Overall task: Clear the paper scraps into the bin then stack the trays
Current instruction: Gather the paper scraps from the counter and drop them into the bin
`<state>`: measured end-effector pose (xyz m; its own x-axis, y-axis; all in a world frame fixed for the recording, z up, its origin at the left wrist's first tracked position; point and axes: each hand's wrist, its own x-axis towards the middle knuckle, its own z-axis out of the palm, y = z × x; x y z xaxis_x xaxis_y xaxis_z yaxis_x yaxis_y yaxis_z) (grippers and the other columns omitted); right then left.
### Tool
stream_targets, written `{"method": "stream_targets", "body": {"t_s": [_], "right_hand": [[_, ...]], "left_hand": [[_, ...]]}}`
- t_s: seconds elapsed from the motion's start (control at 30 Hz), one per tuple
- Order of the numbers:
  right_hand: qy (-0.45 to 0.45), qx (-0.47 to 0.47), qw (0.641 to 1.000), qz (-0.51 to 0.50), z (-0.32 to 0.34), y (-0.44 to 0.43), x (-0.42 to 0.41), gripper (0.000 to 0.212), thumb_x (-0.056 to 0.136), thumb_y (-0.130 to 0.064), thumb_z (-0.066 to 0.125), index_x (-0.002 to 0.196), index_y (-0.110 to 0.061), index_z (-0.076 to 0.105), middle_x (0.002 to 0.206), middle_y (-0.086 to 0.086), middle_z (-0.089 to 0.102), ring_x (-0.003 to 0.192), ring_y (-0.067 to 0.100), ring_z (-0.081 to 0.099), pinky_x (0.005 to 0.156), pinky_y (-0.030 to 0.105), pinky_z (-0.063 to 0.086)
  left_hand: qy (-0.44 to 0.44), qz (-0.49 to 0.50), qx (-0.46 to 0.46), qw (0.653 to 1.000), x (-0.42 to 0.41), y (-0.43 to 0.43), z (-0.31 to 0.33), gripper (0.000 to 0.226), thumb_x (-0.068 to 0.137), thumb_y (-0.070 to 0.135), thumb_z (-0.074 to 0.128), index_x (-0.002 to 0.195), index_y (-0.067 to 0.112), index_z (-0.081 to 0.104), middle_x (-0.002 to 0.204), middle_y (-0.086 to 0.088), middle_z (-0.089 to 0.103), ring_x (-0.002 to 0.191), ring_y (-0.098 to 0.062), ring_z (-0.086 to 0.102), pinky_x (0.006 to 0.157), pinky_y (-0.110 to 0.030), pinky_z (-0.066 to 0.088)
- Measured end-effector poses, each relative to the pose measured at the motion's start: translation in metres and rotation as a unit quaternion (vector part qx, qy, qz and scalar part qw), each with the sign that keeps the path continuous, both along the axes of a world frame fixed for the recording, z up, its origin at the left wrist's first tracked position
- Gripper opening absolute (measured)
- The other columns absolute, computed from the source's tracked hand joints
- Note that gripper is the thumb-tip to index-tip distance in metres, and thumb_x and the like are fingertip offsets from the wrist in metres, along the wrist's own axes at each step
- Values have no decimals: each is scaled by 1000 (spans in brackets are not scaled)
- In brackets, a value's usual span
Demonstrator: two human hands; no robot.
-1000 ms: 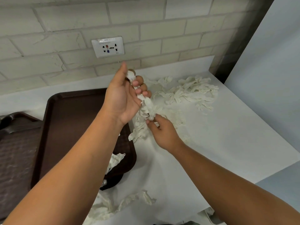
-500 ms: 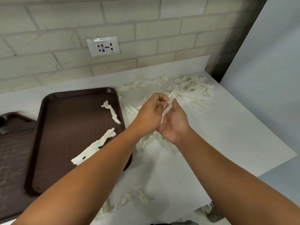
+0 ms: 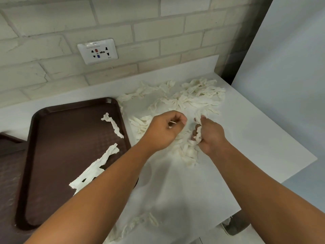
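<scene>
White paper scraps [image 3: 197, 97] lie heaped on the white counter [image 3: 255, 141] near the wall. My right hand [image 3: 209, 136] grips a bunch of scraps [image 3: 190, 150] that trails down onto the counter. My left hand [image 3: 163, 131] is curled beside it, pinching a small bit of paper. A brown tray [image 3: 58, 155] sits to the left with two long scraps [image 3: 112, 125] on it. A second brown tray [image 3: 8, 173] lies partly under it at the far left. More scraps [image 3: 139, 224] lie by the counter's front edge.
A brick wall with a power socket [image 3: 98, 51] runs along the back. A pale panel [image 3: 290, 67] closes off the right side. Below the counter's front right edge, part of a dark bin [image 3: 235, 224] shows.
Both hands have come down from a raised position to the counter among the scraps. The left hand has let go of the long bunch, and the right hand now grips a bunch.
</scene>
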<state>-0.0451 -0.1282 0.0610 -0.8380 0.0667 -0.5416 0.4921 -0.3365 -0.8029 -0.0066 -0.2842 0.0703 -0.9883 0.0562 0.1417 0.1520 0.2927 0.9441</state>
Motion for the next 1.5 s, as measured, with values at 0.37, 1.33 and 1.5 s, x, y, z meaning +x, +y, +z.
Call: {"method": "stream_targets", "body": {"t_s": [0.37, 1.33, 1.5], "right_hand": [[102, 182, 978, 14, -7, 33, 3, 36, 89, -29, 65, 64, -6, 52, 54, 12, 42, 42, 23, 36, 50, 31, 35], [234, 86, 968, -18, 87, 154, 61, 54, 79, -39, 77, 56, -16, 34, 57, 10, 32, 47, 22, 29, 58, 39, 47], [237, 138, 960, -48, 84, 241, 104, 56, 86, -36, 71, 62, 3, 38, 64, 16, 33, 50, 21, 32, 58, 38, 38]], "left_hand": [[-175, 55, -522, 833, -50, -77, -57, 27, 89, 40, 64, 97, 14, 60, 101, -5, 61, 91, -23, 56, 79, -35, 49], [-170, -37, 192, 966, -5, 102, 80, 45, 97, 47, 48, 63, 20, 37, 65, 0, 27, 59, -18, 17, 51, -31, 16], [-212, -50, 205, 954, 20, 201, 70, 47, 99, 41, 46, 59, 20, 34, 61, 1, 28, 55, -17, 19, 52, -31, 14]]}}
